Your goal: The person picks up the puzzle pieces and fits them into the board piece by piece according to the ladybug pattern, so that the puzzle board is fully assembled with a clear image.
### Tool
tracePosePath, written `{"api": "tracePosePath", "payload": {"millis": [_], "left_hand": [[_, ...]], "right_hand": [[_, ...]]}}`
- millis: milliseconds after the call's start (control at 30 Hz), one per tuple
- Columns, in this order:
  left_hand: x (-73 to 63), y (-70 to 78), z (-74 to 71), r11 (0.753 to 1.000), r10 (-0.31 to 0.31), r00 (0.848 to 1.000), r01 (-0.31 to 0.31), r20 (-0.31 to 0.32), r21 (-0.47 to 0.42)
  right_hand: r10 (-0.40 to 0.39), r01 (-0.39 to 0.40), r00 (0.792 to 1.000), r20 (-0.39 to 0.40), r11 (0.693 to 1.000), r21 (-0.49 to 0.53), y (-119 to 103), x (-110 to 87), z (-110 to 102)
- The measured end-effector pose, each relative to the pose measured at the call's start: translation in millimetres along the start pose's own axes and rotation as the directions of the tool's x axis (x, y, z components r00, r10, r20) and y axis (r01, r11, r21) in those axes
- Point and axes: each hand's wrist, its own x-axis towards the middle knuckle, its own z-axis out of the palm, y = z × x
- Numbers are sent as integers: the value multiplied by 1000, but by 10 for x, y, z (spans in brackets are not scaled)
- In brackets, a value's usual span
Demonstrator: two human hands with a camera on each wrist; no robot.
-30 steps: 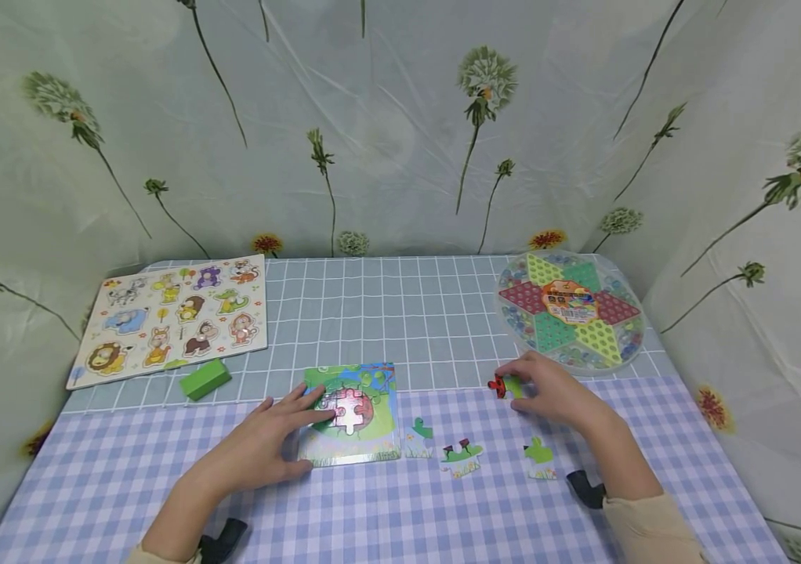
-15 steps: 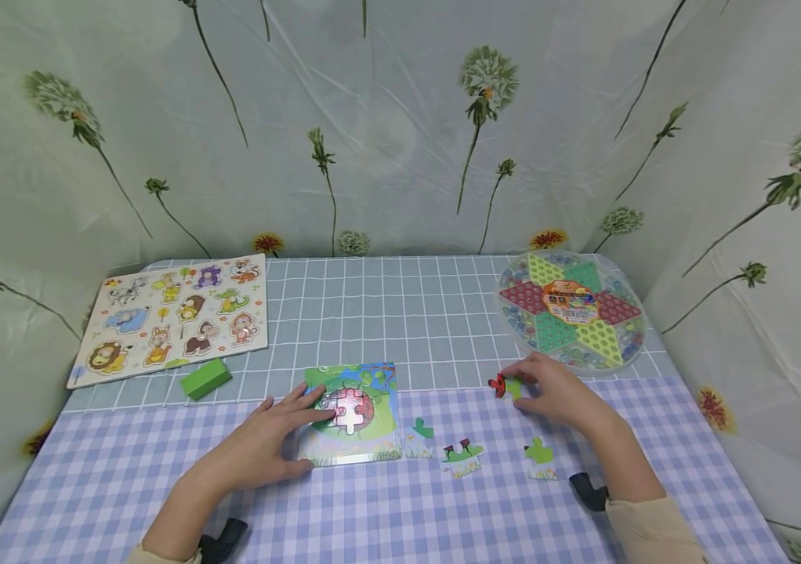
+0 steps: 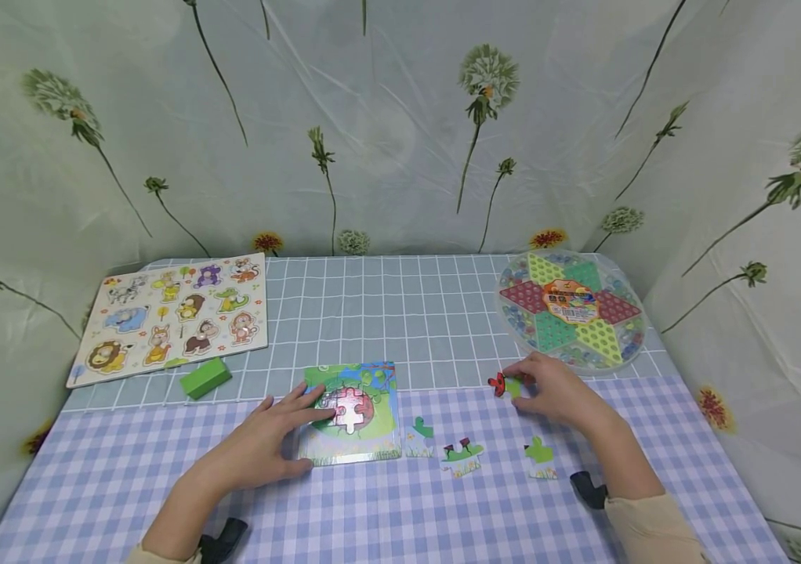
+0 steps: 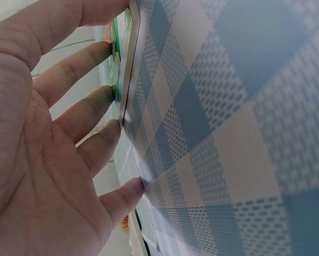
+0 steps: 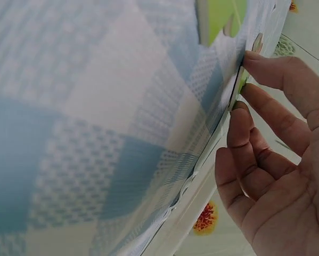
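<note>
Set against a pale grey-green cloth backdrop printed with dandelions (image 3: 386, 117), over a blue-and-white gingham cloth (image 3: 344, 521) in front and a grey-blue white-gridded cloth (image 3: 379, 313) behind. With left hand (image 3: 270, 439), reaches in spread, fingers nearly straight, gripping nothing: rests index and middle fingertips on a square, glossy green-and-blue jigsaw board with a red oval in its picture (image 3: 365, 454), thumb at the near left corner, little finger out past the left edge. Well apart, to the right: pinches a small green-and-red jigsaw piece (image 3: 512, 388) between thumb and index of right hand (image 3: 556, 388), other fingers bent. Piece location: far border of the gingham, just in front of a round clear plastic game set with a coloured star (image 3: 570, 312). Can't tell contact or clearance between piece and cloth. Loose on gingham: a white-and-green piece (image 3: 419, 439) just beside the jigsaw board, a green-topped piece with two dark marks (image 3: 463, 458) next along, a lime-green piece (image 3: 540, 454) nearer the right forearm. Far left: a cream board with colourful cartoon animals (image 3: 175, 313), with a green rectangular block (image 3: 205, 379) just in front.
</note>
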Motion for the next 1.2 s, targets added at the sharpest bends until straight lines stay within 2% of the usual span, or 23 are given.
{"api": "tracePosePath", "payload": {"millis": [400,1200], "left_hand": [[-8,0,2,1000,2,1000,-2,-4,2],[-1,4,-28,1000,22,1000,-23,-10,-5]], "right_hand": [[-18,17,1000,-13,1000,-20,10,9,22],[-20,20,1000,-2,1000,3,-50,63,24]]}}
